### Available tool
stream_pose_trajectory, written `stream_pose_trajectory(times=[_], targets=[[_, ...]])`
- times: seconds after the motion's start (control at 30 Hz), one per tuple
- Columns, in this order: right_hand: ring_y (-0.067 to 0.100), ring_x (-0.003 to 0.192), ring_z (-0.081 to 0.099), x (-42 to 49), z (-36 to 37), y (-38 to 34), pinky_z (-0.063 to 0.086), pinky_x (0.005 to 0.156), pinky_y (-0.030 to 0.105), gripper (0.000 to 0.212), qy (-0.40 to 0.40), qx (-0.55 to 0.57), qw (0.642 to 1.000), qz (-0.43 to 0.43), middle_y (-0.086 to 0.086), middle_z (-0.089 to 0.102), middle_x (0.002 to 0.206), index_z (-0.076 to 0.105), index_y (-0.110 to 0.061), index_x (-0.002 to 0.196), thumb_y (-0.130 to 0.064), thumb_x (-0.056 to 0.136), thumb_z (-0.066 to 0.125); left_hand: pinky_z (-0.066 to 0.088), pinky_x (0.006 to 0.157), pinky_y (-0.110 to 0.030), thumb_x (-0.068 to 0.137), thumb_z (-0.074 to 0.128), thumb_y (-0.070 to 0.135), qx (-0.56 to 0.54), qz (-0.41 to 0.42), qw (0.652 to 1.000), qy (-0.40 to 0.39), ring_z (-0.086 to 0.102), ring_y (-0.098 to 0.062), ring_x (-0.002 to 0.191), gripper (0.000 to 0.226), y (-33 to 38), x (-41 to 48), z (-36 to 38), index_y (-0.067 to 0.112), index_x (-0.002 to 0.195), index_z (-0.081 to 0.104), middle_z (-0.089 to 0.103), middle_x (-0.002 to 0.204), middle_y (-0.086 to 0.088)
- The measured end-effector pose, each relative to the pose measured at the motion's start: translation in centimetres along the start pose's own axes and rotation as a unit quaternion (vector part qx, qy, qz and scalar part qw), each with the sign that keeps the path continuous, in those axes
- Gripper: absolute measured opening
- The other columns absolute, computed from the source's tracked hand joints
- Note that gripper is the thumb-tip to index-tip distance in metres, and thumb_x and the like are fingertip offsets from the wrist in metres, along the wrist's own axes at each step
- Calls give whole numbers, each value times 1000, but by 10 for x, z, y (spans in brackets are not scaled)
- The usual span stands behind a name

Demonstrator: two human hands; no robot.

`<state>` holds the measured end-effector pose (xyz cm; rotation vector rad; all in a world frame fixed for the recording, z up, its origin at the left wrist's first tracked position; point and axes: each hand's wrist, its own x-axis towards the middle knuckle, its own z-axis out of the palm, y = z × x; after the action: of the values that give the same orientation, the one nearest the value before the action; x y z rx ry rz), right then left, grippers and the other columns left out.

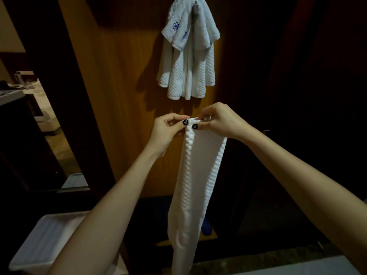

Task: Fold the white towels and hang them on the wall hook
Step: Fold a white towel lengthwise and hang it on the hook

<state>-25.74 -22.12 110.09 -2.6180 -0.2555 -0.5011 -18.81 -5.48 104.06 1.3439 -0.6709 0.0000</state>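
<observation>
A long white waffle-textured towel [195, 185] hangs straight down in front of me, folded lengthwise into a narrow strip. My left hand [168, 131] and my right hand [220, 121] both pinch its top edge, thumbs close together. Above them, on the wooden wall panel, a metal hook [195, 6] carries several white towels [188, 56]; the topmost one bears blue embroidered marks. The held towel's top sits a short way below those hanging towels and does not touch them.
A white plastic bin [39, 241] stands at the lower left. Left of the orange-brown panel [119, 96] a dim doorway shows a counter with small items [21, 82]. Dark panelling fills the right side. A pale ledge [288, 266] runs along the bottom right.
</observation>
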Motion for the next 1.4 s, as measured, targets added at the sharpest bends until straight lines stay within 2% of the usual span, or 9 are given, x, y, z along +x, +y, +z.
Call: stream_pose_trajectory(times=[0.4, 0.53, 0.63, 0.77, 0.93, 1.03, 1.2, 1.3, 1.4], targets=[[5, 68, 57, 0, 0, -8, 42, 62, 27, 24, 19, 25, 999, -13, -4, 64, 74, 66, -21, 70, -38, 88, 66, 50, 75, -14, 77, 69, -9, 52, 30, 998, -14, 63, 2, 80, 31, 12, -6, -9, 13, 98, 63, 66, 89, 1], [5, 78, 57, -17, -25, 6, 45, 67, 22, 28, -48, -18, 999, -9, -6, 58, 90, 66, -28, 81, -56, 83, 62, 50, 71, -15, 80, 65, -9, -1, 25, 999, 33, 63, -2, 82, 30, 16, -2, -25, 16, 96, 63, 65, 90, 0], [3, 78, 60, -23, -22, 9, 50, 72, 28, 22, -78, 18, 997, 2, -10, 64, 89, 62, -29, 88, -48, 81, 68, 51, 69, -16, 81, 65, -7, -5, 20, 999, 38, 63, -6, 83, 31, 16, 1, -29, 18, 98, 61, 64, 91, -2], [5, 62, 50, -14, -7, 9, 41, 61, 30, 24, -21, 46, 999, 2, -5, 59, 74, 57, -17, 75, -33, 85, 71, 47, 69, -13, 81, 67, -4, 111, 81, 988, 65, 57, -2, 76, 35, 18, 4, -25, 23, 95, 50, 55, 86, 2], [10, 74, 59, 7, -4, 3, 47, 65, 25, 28, 86, 253, 963, -14, -3, 59, 76, 50, -20, 71, -12, 84, 73, 47, 70, -12, 87, 63, 1, 149, 172, 968, 102, 55, 8, 76, 32, 28, 15, -29, 17, 104, 41, 50, 90, 5], [8, 72, 56, 16, -3, -2, 47, 61, 25, 27, 153, 287, 945, -24, -3, 57, 78, 49, -23, 78, -11, 84, 73, 48, 78, -17, 88, 63, 3, 31, 95, 993, 69, 61, -1, 89, 39, 32, 21, -31, 23, 115, 43, 60, 98, 2], [13, 94, 57, 21, -12, -3, 49, 81, 35, 33, 184, 283, 941, -26, 4, 61, 110, 56, -21, 112, -11, 85, 71, 53, 67, -20, 82, 69, 9, -17, -50, 998, 16, 68, -9, 83, 15, 3, 9, -15, 14, 92, 60, 72, 89, 7], [17, 93, 62, 17, -15, -2, 55, 82, 42, 42, 232, 284, 930, -13, 9, 59, 124, 54, -16, 123, -9, 85, 70, 54, 87, -31, 88, 64, 17, -70, -32, 997, -4, 64, -19, 106, 22, -2, 7, 2, 15, 109, 57, 67, 115, -6], [23, 96, 64, 14, -20, 1, 54, 87, 47, 38, 285, 270, 920, 20, 7, 63, 118, 58, -13, 121, -11, 85, 70, 52, 79, -23, 93, 59, 18, 18, 26, 999, 39, 63, -6, 88, 5, 1, 8, 21, 21, 97, 56, 64, 98, 2]])
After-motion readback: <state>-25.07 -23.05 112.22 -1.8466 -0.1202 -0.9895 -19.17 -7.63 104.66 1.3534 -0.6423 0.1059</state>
